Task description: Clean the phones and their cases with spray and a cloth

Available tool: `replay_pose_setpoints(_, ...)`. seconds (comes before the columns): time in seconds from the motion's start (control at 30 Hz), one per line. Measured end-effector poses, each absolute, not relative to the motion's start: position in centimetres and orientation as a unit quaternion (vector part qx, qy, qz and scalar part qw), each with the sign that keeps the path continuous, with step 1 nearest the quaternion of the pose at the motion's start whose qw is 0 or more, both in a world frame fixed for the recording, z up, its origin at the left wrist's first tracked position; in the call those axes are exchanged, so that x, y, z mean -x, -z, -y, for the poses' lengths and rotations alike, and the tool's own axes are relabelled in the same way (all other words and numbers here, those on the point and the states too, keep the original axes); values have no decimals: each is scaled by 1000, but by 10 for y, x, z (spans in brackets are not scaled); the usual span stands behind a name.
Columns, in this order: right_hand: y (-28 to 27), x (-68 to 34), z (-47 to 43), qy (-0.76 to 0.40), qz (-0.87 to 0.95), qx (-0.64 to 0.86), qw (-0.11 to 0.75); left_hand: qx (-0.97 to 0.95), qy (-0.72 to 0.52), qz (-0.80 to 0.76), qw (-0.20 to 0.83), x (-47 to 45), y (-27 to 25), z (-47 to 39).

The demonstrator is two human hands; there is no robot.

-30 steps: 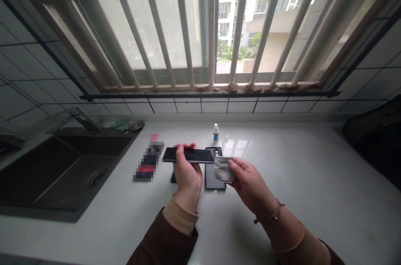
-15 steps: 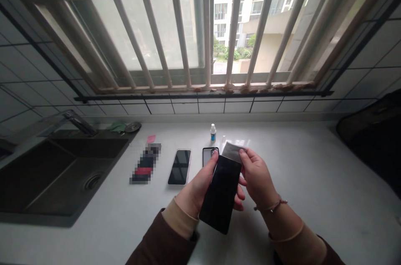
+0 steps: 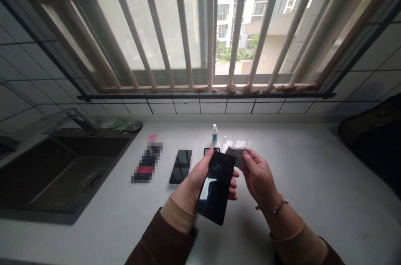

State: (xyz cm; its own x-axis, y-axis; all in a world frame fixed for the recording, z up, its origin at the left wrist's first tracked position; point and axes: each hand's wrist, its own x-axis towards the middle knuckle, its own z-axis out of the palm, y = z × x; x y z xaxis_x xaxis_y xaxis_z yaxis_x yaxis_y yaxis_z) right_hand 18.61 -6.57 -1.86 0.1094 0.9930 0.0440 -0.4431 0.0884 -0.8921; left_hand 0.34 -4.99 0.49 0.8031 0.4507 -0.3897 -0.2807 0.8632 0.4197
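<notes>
My left hand (image 3: 194, 181) grips a black smartphone (image 3: 216, 192) from beneath, thumb along its left edge and fingertips showing past the right edge. Its dark screen faces up and carries a bright reflection. Pinched between the thumb and fingers of my right hand (image 3: 260, 173) is a small grey cloth (image 3: 237, 156), just beyond the phone's upper right corner. Behind the phone lies a black-rimmed phone case (image 3: 207, 152), mostly covered. A second phone (image 3: 181, 166) with a light edge rests on the counter to the left. Further back stands a small white dropper bottle (image 3: 214, 133) with a blue label.
A small white cap (image 3: 225, 139) sits beside the bottle. To the left are a pixelated dark and red item (image 3: 147, 164), a pink slip (image 3: 152, 138) and a dark sink (image 3: 62, 173) with a faucet (image 3: 82, 122). A black object (image 3: 376, 143) stands at the right.
The phone has tilted and shifted slightly left and up, and a bright reflection now shows on its screen. My right hand, with the cloth, has moved slightly away from the phone.
</notes>
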Motion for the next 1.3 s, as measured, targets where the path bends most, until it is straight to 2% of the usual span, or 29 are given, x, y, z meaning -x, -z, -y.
replay_pose_setpoints(0.3,27,-195,57,-530,355,424,643,-149,-298,-295,896,2,-4,41)
replay_pose_setpoints(0.4,30,-197,51,-523,305,456,652,-181,-258,-323,893,-2,6,41)
replay_pose_setpoints(0.53,40,-205,42,-493,276,501,655,-212,-128,-279,928,-8,18,48)
replay_pose_setpoints(0.67,49,-215,33,-452,312,578,604,-228,-48,-229,945,-11,21,55)
replay_pose_setpoints(0.9,47,-227,-10,-475,325,607,549,-234,-92,-273,928,-14,23,52)
replay_pose_setpoints(1.1,41,-223,-63,-519,307,633,486,-224,-91,-263,934,-13,29,49)
replay_pose_setpoints(1.3,49,-221,-78,-528,338,660,415,-213,-90,-282,931,-13,29,49)
